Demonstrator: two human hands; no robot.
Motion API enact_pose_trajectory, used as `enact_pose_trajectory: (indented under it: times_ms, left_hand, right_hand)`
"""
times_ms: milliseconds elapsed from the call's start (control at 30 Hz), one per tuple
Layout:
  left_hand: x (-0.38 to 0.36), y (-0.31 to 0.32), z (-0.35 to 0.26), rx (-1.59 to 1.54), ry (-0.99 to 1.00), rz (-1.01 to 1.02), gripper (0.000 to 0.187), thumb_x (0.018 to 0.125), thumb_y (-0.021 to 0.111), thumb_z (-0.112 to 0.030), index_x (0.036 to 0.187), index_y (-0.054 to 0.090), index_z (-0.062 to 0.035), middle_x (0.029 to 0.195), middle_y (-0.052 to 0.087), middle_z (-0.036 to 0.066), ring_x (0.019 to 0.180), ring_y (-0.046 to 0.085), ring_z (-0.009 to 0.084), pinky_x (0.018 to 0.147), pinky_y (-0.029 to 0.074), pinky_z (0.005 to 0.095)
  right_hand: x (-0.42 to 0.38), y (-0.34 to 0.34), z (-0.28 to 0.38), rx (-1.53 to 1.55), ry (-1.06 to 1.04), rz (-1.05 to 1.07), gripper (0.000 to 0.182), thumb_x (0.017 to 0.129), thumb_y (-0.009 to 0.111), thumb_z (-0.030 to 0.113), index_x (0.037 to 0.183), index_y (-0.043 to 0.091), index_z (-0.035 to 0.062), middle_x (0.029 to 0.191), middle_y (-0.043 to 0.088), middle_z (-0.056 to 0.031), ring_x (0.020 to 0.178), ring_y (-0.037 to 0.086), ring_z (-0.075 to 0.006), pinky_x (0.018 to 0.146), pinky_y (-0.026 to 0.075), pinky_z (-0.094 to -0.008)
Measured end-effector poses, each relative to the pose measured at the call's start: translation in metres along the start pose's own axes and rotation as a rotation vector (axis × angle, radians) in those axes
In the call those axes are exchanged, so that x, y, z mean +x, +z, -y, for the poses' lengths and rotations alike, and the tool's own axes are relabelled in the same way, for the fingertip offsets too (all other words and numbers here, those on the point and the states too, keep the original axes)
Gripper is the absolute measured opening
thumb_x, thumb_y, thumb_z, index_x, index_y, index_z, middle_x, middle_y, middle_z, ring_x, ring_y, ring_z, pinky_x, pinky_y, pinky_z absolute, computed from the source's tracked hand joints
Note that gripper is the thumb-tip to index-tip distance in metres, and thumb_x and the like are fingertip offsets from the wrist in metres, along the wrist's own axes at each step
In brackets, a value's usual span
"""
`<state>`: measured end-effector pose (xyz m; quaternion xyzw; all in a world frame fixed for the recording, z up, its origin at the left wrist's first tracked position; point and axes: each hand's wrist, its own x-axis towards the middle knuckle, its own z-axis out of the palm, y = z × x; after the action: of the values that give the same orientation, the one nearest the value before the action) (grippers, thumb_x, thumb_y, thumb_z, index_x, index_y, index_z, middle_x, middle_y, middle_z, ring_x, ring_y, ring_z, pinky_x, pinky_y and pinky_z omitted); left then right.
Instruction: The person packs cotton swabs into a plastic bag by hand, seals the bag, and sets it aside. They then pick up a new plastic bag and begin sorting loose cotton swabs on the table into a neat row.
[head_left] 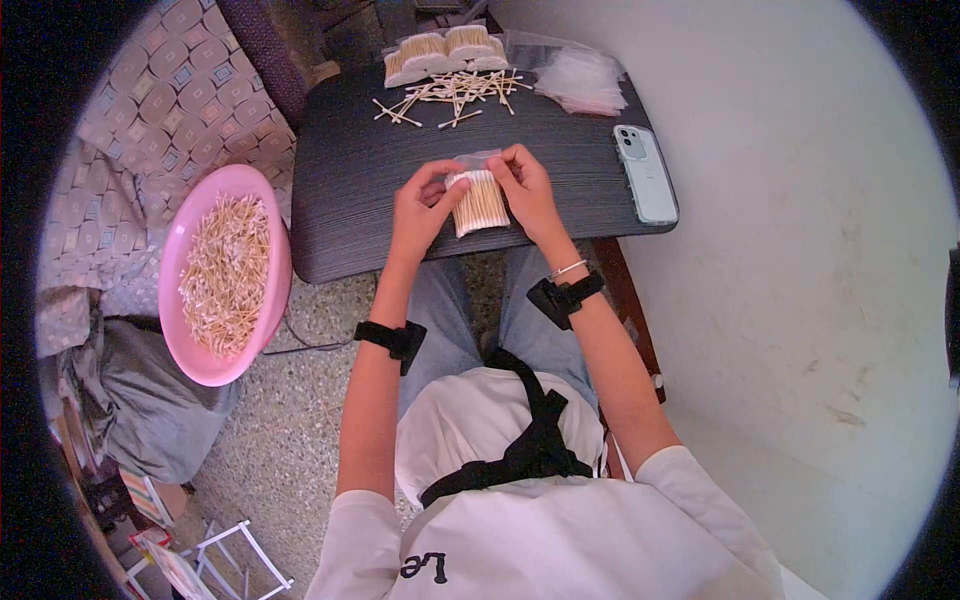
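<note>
Between my two hands, near the front edge of the dark table, is a clear plastic bag of cotton swabs, with the swabs lined up side by side. My left hand grips its left side, thumb over the front. My right hand pinches the upper right part of the bag, close to its clear top. Loose cotton swabs lie scattered farther back on the table. Behind them sit several filled bags of cotton swabs, stacked together.
A pile of clear empty bags lies at the back right of the black table. A phone rests by the right edge, near the white wall. At left stands a pink basin full of loose swabs.
</note>
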<state>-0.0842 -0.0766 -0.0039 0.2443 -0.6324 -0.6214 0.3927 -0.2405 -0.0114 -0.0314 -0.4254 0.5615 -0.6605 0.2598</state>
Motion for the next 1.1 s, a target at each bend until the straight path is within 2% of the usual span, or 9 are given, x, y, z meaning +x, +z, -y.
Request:
enact_pose_trajectory:
  times_ms: [100,200,267,367,667,767,967,1100]
  left_hand:
    - [0.0,-0.002,0.003,-0.006,-0.053,0.037,0.021,0.086,0.07,-0.011,0.105,0.065,-0.0023,0.098,0.066,0.003,0.085,0.063,0.0087,0.074,0.051,0.022]
    - [0.001,-0.005,0.007,-0.005,-0.097,0.072,0.018,0.088,0.068,-0.01,0.103,0.064,-0.0008,0.103,0.064,0.004,0.095,0.061,0.0122,0.081,0.05,0.0254]
    - [0.002,-0.005,0.013,-0.012,-0.007,0.063,0.015,0.087,0.069,-0.01,0.099,0.066,-0.0011,0.097,0.066,0.003,0.088,0.062,0.0099,0.076,0.05,0.0234]
    - [0.002,-0.006,0.015,-0.035,0.028,0.064,0.013,0.086,0.07,-0.01,0.094,0.067,-0.0009,0.094,0.067,0.003,0.085,0.063,0.0088,0.074,0.05,0.0226]
    - [0.002,-0.003,0.007,-0.062,0.028,0.085,0.018,0.088,0.068,-0.009,0.102,0.06,-0.0024,0.097,0.064,0.003,0.088,0.061,0.0082,0.077,0.049,0.0222]
    - [0.0,0.005,-0.001,-0.044,0.056,0.017,0.017,0.088,0.068,-0.011,0.1,0.059,-0.0031,0.095,0.064,0.002,0.086,0.06,0.0075,0.074,0.048,0.0219]
    - [0.002,-0.001,0.007,0.119,-0.038,0.033,0.016,0.086,0.07,-0.012,0.095,0.059,-0.0029,0.087,0.064,0.0,0.079,0.059,0.0059,0.068,0.048,0.0216]
    - [0.004,-0.003,0.016,0.064,0.026,0.01,0.015,0.087,0.07,-0.012,0.091,0.059,-0.0026,0.088,0.063,0.0,0.079,0.059,0.0053,0.068,0.047,0.0211]
  right_hand:
    - [0.0,0.0,0.001,0.01,0.004,-0.007,0.018,0.092,0.061,0.018,0.088,0.055,0.002,0.073,0.059,-0.0041,0.068,0.054,-0.0102,0.062,0.046,-0.0279]
    - [0.0,0.0,0.003,-0.006,0.008,-0.008,0.017,0.092,0.061,0.018,0.088,0.055,0.002,0.073,0.059,-0.0045,0.068,0.054,-0.0109,0.062,0.046,-0.0286]
    - [-0.001,0.001,0.002,-0.019,0.019,-0.002,0.017,0.092,0.061,0.017,0.088,0.055,0.0019,0.074,0.059,-0.0049,0.068,0.055,-0.0112,0.063,0.046,-0.0289]
    - [-0.002,-0.001,0.01,-0.058,0.035,0.054,0.015,0.097,0.057,0.016,0.088,0.052,0.0045,0.08,0.057,0.0019,0.074,0.052,-0.0038,0.066,0.044,-0.0211]
    - [-0.001,-0.001,0.007,-0.009,0.063,0.056,0.016,0.097,0.057,0.017,0.089,0.053,0.0038,0.081,0.058,0.002,0.075,0.052,-0.0036,0.067,0.044,-0.0206]
    - [-0.001,0.002,0.006,0.044,0.019,0.004,0.018,0.092,0.062,0.018,0.088,0.055,0.0016,0.072,0.059,-0.004,0.066,0.052,-0.0094,0.06,0.045,-0.0275]
    - [-0.002,0.004,0.01,-0.09,-0.026,0.051,0.017,0.091,0.063,0.017,0.087,0.056,0.0017,0.071,0.059,-0.0039,0.064,0.052,-0.0092,0.058,0.044,-0.027]
    - [-0.003,0.001,0.015,-0.124,0.012,0.116,0.015,0.095,0.058,0.016,0.09,0.054,0.002,0.079,0.059,0.0013,0.073,0.053,-0.0032,0.064,0.044,-0.0207]
